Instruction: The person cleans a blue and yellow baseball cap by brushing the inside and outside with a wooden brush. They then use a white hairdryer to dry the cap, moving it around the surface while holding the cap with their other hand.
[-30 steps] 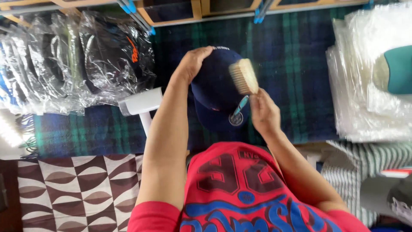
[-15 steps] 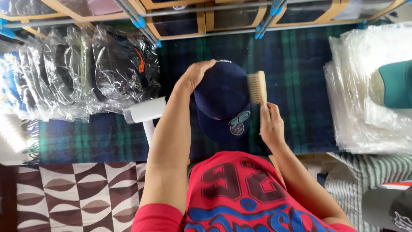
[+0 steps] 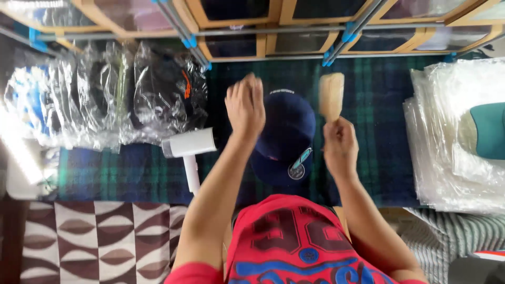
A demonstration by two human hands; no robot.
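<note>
A navy baseball cap [image 3: 286, 137] with a round sticker on its brim is held above the dark plaid cloth [image 3: 379, 131]. My left hand [image 3: 245, 105] grips the cap's left side, fingers curled over the crown. My right hand [image 3: 339, 144] holds a wooden brush [image 3: 331, 95] by its handle, just to the right of the cap, its head pointing away from me. The brush appears apart from the cap.
A white handheld steamer [image 3: 189, 150] lies left of the cap. Caps in clear bags [image 3: 105, 100] are stacked at the left. A pile of clear plastic bags [image 3: 447, 142] with a teal cap [image 3: 486, 129] sits at the right. Wooden shelf boxes [image 3: 263, 21] line the far edge.
My right hand has shifted the brush from the cap's crown out to its right side. The cap and left hand have shifted slightly in view.
</note>
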